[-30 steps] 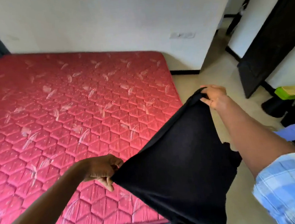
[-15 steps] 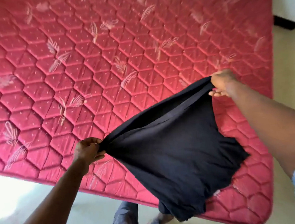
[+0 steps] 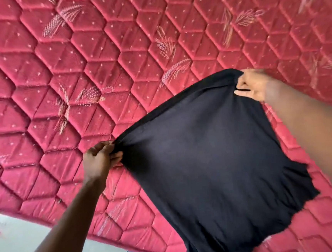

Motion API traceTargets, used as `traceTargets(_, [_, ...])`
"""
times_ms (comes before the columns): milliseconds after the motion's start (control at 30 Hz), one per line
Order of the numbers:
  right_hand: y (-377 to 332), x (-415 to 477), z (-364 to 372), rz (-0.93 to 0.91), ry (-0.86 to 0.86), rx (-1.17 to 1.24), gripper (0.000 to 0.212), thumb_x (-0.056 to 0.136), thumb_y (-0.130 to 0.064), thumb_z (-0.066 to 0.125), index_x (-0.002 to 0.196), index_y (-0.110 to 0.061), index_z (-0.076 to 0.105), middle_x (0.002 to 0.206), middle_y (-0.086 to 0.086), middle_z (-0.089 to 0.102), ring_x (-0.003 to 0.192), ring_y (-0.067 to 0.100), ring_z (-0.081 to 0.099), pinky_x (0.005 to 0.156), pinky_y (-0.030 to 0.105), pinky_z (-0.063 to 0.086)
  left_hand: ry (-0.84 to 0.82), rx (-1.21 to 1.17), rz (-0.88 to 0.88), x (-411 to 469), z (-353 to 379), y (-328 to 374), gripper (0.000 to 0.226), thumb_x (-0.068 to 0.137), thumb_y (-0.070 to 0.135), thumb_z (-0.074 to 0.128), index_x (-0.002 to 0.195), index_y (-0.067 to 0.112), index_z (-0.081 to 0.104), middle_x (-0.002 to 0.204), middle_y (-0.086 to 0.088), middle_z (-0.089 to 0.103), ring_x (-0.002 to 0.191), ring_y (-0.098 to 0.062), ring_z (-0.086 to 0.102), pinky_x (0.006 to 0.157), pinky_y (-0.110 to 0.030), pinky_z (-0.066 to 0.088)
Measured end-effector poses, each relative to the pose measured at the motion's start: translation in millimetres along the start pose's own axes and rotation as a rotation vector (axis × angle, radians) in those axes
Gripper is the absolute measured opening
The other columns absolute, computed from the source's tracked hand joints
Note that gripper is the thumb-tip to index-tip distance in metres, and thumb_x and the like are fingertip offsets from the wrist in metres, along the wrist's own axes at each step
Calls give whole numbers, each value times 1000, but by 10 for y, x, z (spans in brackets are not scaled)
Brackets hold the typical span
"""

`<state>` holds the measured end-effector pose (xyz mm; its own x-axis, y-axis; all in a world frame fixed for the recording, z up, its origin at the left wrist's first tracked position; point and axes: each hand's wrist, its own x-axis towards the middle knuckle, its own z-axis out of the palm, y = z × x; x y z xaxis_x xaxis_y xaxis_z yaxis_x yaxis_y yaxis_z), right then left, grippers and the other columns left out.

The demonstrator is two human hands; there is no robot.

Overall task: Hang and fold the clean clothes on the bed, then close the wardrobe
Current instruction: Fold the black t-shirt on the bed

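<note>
plainly, a person stood at the edge of a bed and held a black garment point(image 3: 214, 161) spread between two bare hands, seen from above. the left hand point(image 3: 101, 160) was nearer the person, its fingers curled and bunching one corner of the cloth in a tight pinch. the right hand point(image 3: 255, 87) reached farther out over the bed, its thumb and fingers closed on the opposite corner. between the two grips the top edge of the garment ran taut in a slanting line. the rest of the cloth fell away below it in a broad dark sheet, with soft folds along its right side. its lower end dropped past the near edge of the bed and out of the bottom of the view. whether the cloth touched the bed could not be told. beneath it lay a red quilted mattress point(image 3: 96, 71), stitched in hexagons with pale feather-like motifs and small dots. a strip of pale floor point(image 3: 20, 243) showed at the lower left, beside the mattress edge. both forearms were bare, and the right one was blurred.
</note>
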<state>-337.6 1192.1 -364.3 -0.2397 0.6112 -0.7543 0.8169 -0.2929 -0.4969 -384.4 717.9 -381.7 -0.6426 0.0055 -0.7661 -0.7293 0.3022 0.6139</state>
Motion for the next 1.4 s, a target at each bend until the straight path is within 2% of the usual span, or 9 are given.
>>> traceTargets(67, [61,94,123,-105,138,-130,58,86,9,58,136,-20,57,110,3,63,97,17,64,75,33,59,-31,197,137,-8,-12,-64,10,95,30,72,100,21,71,85,-7,73,71,-16,72,72,-37,62])
traceTargets(167, [25,136,217,-197,263,-284,18,93,-9,66,109,-18,66,90,6,69,66,16,67,50,28,55,74,625,292,-16,4,-83,31,83,47,79,105,25,73,86,1,75,80,-19,71,77,-37,56])
traceTargets(300, [-169,241,235,-291,350,-59,23,100,-11,53,80,-20,61,66,1,58,35,6,52,42,26,46,109,336,273,102,-44,-14,23,81,43,72,93,24,75,78,-1,71,68,-19,65,72,-50,60])
traceTargets(400, [-159,217,228,-339,339,80,17,100,-4,52,105,-17,63,73,1,60,48,8,59,55,27,55,164,378,321,126,-68,-15,14,86,38,72,97,29,73,84,2,71,75,-22,70,78,-50,61])
traceTargets(500, [-45,129,251,-335,218,22,51,94,8,50,131,-27,49,89,-1,62,72,13,65,70,28,62,252,663,502,79,-45,-55,20,89,22,74,108,28,68,106,0,65,85,-31,69,79,-44,55])
traceTargets(633, [-2,130,239,-648,338,-698,39,89,-3,61,122,-24,65,100,0,68,104,26,64,95,33,50,261,946,772,62,21,-29,23,98,24,65,121,22,66,118,-8,53,90,-39,64,66,-48,53])
traceTargets(767, [-12,85,298,-732,224,-978,21,93,-16,70,112,-24,68,106,4,69,113,31,60,99,39,49,87,1093,966,196,237,125,29,100,38,64,122,20,67,114,-8,60,85,-38,68,62,-43,53])
traceTargets(1000, [-94,10,371,-745,91,-975,16,92,-30,73,106,-34,67,77,-17,69,86,19,68,85,35,55,-47,1085,866,417,501,324,23,92,42,70,103,23,62,101,-5,59,90,-37,67,65,-40,47])
traceTargets(1400, [-193,90,428,-694,119,-749,9,88,-21,74,86,-28,68,74,-10,73,72,14,72,78,39,61,-95,913,587,626,381,426,15,93,37,70,93,26,60,75,10,63,76,-28,65,69,-37,48])
